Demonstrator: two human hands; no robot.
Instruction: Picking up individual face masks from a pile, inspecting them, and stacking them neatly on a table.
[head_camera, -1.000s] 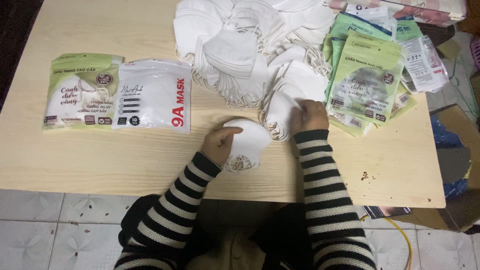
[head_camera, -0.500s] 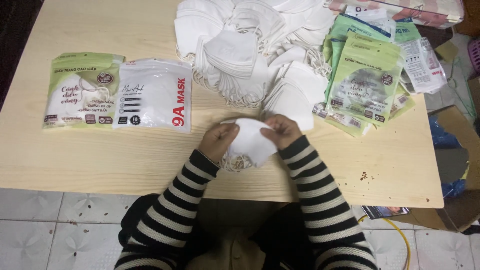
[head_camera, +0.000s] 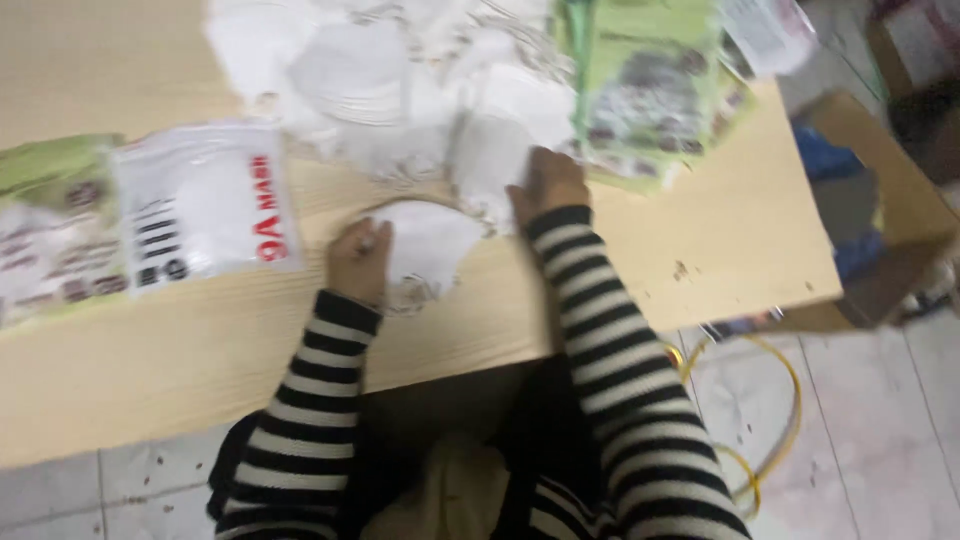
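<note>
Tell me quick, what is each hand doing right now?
Left hand: rests on the white mask on the table; grip too blurred to tell.
Right hand: on the small mask stack; grip unclear.

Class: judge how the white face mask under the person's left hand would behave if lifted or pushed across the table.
The white mask looks thin and cloth-like, so probably light and floppy. Its loose ear loops might snag. Lying flat on the wooden table, it should slide, not roll.

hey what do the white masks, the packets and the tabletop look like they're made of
White face mask under the left hand: looks like soft matte non-woven fabric; it lies limp, though the picture is blurred. White packet and green packets: likely thin plastic film, with a faint sheen. Table: pale wood or wood-look laminate, showing lengthwise grain lines.
</note>
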